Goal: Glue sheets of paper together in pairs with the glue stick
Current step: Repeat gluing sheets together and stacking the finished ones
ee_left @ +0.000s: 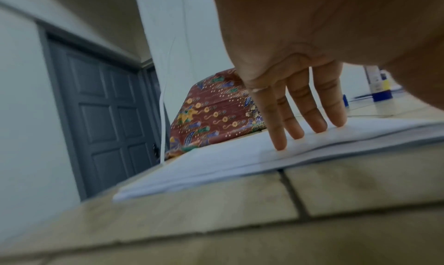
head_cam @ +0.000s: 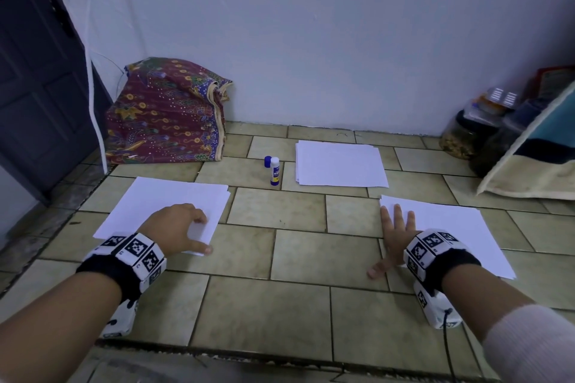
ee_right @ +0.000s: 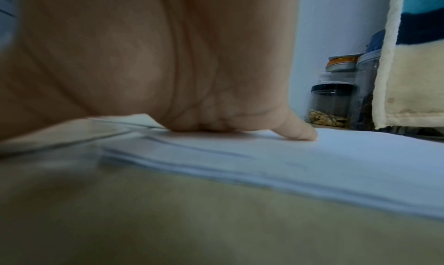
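Pressing down on both sides now: the left hand has straight fingers touching the left stack, gripping nothing, likely to slide off a sheet. The right hand lies flat and spread on the right stack, probably pinning it so it won't shift on the floor. The glue stick stands upright, its cap just beside it, between the hands and next to the far stack, well out of reach, not yet in play.
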`<state>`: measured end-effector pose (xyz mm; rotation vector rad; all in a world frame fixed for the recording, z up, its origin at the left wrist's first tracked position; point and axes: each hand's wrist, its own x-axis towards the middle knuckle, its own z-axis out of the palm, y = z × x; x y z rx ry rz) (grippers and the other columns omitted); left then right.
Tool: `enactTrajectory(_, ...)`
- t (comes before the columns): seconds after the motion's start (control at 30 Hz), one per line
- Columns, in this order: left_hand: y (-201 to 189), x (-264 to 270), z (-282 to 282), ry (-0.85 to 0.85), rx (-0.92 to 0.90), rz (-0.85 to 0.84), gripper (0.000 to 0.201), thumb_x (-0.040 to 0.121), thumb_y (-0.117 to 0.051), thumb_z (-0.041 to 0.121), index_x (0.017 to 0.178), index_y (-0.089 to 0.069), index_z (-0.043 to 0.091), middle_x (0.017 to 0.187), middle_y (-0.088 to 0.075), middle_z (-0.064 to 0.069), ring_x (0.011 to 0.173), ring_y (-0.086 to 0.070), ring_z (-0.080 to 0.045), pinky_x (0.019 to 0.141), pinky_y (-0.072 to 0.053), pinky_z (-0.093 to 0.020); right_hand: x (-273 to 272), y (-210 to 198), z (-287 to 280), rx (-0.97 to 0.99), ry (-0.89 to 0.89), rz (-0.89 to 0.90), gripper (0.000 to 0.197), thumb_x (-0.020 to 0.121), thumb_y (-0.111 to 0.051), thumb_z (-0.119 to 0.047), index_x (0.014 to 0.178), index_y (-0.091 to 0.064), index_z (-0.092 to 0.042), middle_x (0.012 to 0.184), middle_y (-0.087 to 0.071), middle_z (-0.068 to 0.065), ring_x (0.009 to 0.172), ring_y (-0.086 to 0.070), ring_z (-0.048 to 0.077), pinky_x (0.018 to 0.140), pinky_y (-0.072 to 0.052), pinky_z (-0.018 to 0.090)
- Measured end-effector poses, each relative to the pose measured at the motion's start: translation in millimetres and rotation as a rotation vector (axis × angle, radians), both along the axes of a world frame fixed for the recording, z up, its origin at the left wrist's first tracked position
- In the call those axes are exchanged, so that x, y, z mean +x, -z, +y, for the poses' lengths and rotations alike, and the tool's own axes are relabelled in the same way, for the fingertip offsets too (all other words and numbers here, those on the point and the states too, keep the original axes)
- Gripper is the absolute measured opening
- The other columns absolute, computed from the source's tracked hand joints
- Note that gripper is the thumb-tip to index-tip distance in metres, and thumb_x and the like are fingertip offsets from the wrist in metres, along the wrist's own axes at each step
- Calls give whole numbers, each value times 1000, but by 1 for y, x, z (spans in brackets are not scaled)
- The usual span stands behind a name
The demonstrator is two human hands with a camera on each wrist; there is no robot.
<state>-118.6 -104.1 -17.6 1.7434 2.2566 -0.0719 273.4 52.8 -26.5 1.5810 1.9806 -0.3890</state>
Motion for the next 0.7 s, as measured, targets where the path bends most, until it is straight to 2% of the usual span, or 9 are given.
enactTrajectory(0.1, -2, 2, 0, 25, -9, 19, 63, 71, -73, 60, 123, -55, 30, 118, -55, 13, 109, -52, -10, 91, -44, -27, -1, -1, -1, 4, -4, -15, 152, 53, -75, -70, 142, 34, -14, 151, 35, 12, 138, 27, 42, 114, -9, 56)
enactTrajectory(0.2, -3, 2, 1, 45, -2, 58, 45, 83, -64, 55, 121, -58, 31, 120, -57, 11, 108, -54, -11, 92, -42, -25, -1, -2, -2, 12, -2, -12, 150, 54, -75, -70, 143, 33, -15, 151, 34, 12, 139, 26, 42, 114, -9, 56)
enactTrajectory(0.33, -2, -1, 1, 32, 34, 58, 22, 94, -53, 32, 109, -68, 25, 107, -67, 7, 98, -59, -13, 86, -45, -25, -1, -1, -3, 28, 3, -4, 150, 53, -76, -69, 144, 31, -15, 152, 32, 11, 139, 25, 42, 114, -9, 56)
enactTrajectory(0.4, 0, -5, 2, -18, 78, 17, 21, 93, -52, 21, 102, -70, 18, 96, -69, 4, 90, -60, -16, 81, -46, -27, -2, -1, -3, 23, 4, -12, 150, 54, -76, -69, 143, 32, -15, 152, 33, 12, 139, 26, 42, 114, -9, 56)
enactTrajectory(0.5, 1, -8, 2, -91, 133, -63, 16, 90, -55, 13, 97, -70, 13, 82, -64, 3, 82, -58, -16, 79, -45, -28, -2, -1, -2, 21, 4, -10, 150, 54, -75, -69, 143, 32, -14, 152, 33, 12, 139, 26, 42, 114, -9, 56)
enactTrajectory(0.6, 2, -6, 1, -162, 152, -110, 11, 87, -60, 10, 91, -70, 11, 73, -62, 4, 71, -59, -14, 77, -49, -28, -1, -1, -2, 21, 3, -2, 151, 53, -76, -69, 143, 32, -14, 151, 33, 12, 139, 26, 42, 115, -9, 56)
enactTrajectory(0.7, 2, -6, -1, -206, 172, -151, 6, 86, -64, 14, 84, -69, 14, 70, -66, 4, 69, -66, -15, 75, -51, -27, 0, 0, -2, 16, 5, 7, 151, 54, -76, -68, 143, 32, -14, 151, 34, 12, 138, 27, 42, 115, -8, 56)
